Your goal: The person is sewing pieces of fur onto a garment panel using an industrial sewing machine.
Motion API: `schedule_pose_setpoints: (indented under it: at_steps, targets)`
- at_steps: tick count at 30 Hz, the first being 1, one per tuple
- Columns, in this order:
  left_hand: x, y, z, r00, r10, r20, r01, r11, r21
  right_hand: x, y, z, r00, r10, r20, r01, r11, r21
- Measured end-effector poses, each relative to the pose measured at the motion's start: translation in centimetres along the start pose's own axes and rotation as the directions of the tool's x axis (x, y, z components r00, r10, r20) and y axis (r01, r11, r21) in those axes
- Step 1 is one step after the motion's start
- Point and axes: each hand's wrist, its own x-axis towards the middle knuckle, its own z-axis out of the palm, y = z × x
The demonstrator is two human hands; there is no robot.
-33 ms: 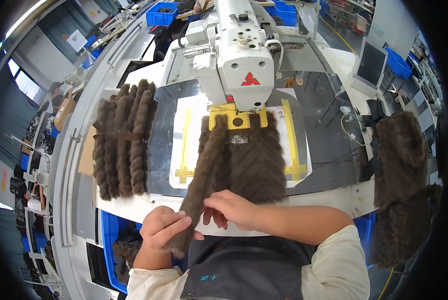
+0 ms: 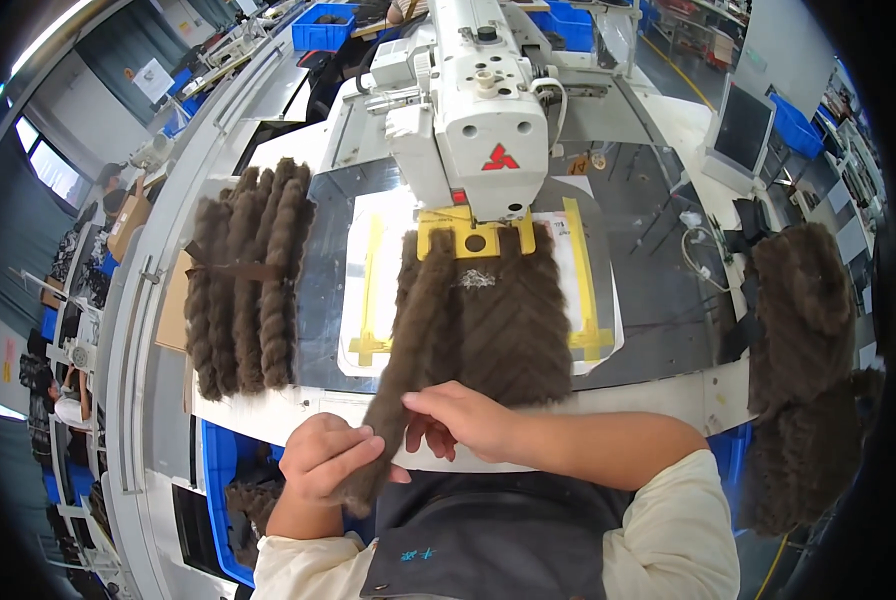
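The fur strip (image 2: 415, 335) slants from one o'clock at the yellow plate (image 2: 478, 243) to seven o'clock near your apron (image 2: 488, 540), along the left side of the fur panel (image 2: 518, 340). Your left hand (image 2: 326, 455) wraps the strip's near end, thumb and fingers closed over it. Your right hand (image 2: 463, 418) is half curled, thumb and forefinger at the strip's three o'clock edge; whether they pinch it, I cannot tell. To do this well, guide with light fingertips and hold the near end without tugging: a hard pull toward six o'clock could drag the far end askew. Smooth the pile along its length, and mind both hands stay clear of the machine head (image 2: 493, 150) at twelve o'clock.
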Motion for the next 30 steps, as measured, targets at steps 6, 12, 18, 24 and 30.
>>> schedule_pose_setpoints:
  at_steps: [6, 12, 18, 24, 30]
  targets:
    - [0.4, 1.0, 0.3, 0.995, 0.088, 0.052, -0.087, 0.996, -0.015, -1.2, -0.3, 1.4, 1.000, -0.008, 0.004, 0.008, 0.996, 0.088]
    - [1.7, 1.7, 1.1, 0.977, 0.143, 0.158, -0.138, 0.990, -0.039, -2.0, 0.3, 1.2, 0.995, -0.014, -0.102, 0.033, 0.982, 0.185]
    - [3.4, 2.7, 2.1, 0.970, 0.180, 0.166, -0.154, 0.975, -0.160, -3.3, 0.4, 0.5, 0.982, -0.051, -0.184, 0.077, 0.988, 0.137]
    - [3.7, 2.5, 3.8, 0.904, 0.389, 0.178, -0.357, 0.915, -0.187, -4.5, 0.4, -0.8, 0.985, -0.002, -0.174, 0.015, 0.997, 0.073]
    - [4.9, 3.3, 5.8, 0.854, 0.479, 0.202, -0.421, 0.865, -0.273, -7.9, 1.0, -1.2, 0.994, 0.076, -0.078, -0.084, 0.992, -0.098]
